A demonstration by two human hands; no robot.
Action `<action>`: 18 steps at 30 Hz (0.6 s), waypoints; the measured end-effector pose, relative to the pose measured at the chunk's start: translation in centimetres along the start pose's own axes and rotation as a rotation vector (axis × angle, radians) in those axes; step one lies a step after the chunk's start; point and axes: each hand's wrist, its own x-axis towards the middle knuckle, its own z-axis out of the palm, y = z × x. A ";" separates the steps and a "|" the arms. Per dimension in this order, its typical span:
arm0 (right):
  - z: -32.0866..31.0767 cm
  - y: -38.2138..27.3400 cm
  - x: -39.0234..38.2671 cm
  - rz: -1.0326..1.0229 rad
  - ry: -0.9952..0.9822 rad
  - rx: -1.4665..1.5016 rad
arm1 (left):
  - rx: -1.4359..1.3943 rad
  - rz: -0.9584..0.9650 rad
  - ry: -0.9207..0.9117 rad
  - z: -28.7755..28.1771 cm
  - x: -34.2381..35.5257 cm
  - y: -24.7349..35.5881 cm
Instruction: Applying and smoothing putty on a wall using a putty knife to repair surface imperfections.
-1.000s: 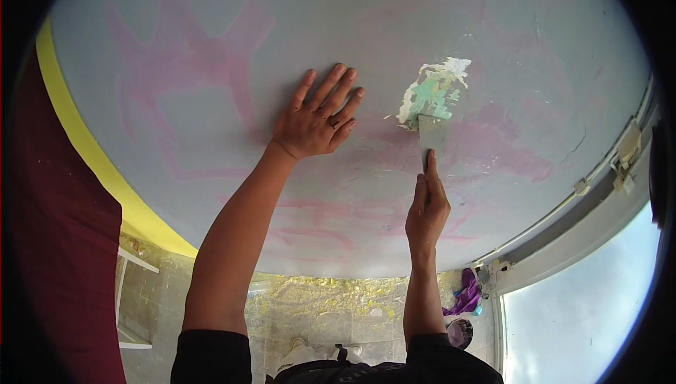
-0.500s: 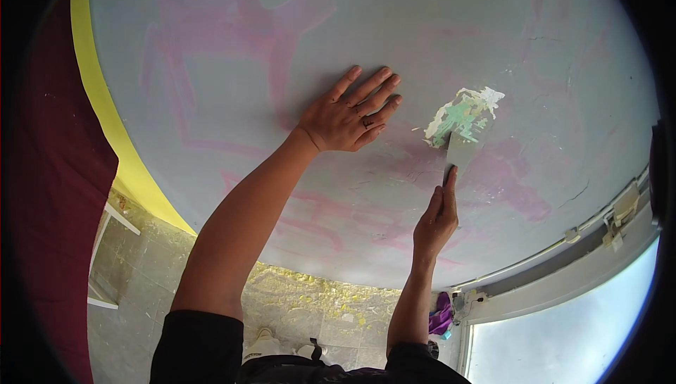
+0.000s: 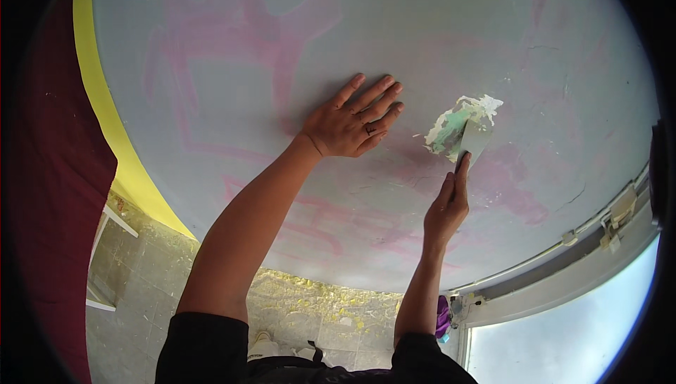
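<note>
My left hand lies with its fingers spread against the grey wall, which carries faded pink painted lines. It holds nothing and has a ring on one finger. To the right, my right hand is closed on a putty knife, index finger stretched along it. The putty knife's wide flat blade lies over the lower right part of a scraped patch. Pale green shows in the middle of that patch, with ragged whitish edges. Part of the patch is hidden behind the blade.
A yellow strip edges the wall at left, beside a dark red cloth. Yellowish flakes litter the tiled floor along the wall's foot. At lower right are a bright window and a purple item.
My right hand and the putty knife have shifted right and slightly up across the patch, and the bared area looks larger at its lower edge. My left hand stays spread on the wall.
</note>
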 end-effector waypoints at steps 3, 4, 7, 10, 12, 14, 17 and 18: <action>0.0 2.5 -3.4 -0.105 -0.022 -0.071 | -0.050 -0.013 -0.007 0.2 -0.5 0.4; 0.2 2.8 -4.2 -0.082 -0.037 -0.085 | -0.046 -0.012 -0.003 0.3 -0.5 0.1; 0.6 1.2 -1.3 -0.066 -0.021 -0.061 | -0.035 -0.013 0.005 0.3 -0.4 0.0; 0.0 -0.3 -0.7 0.053 -0.063 -0.053 | -0.032 -0.019 -0.007 0.2 -0.6 -0.2; -0.3 1.3 -3.7 0.022 -0.080 -0.052 | -0.053 -0.014 -0.004 0.2 -0.6 0.0; -0.2 2.3 -4.4 -0.020 -0.080 -0.052 | -0.057 -0.015 0.003 0.4 -0.4 0.1; 0.7 0.7 -2.2 -0.044 -0.043 -0.009 | -0.056 -0.017 -0.007 0.1 -0.7 0.1; 0.4 1.0 -2.5 -0.044 -0.042 -0.009 | -0.032 -0.016 -0.009 0.2 -0.7 -0.1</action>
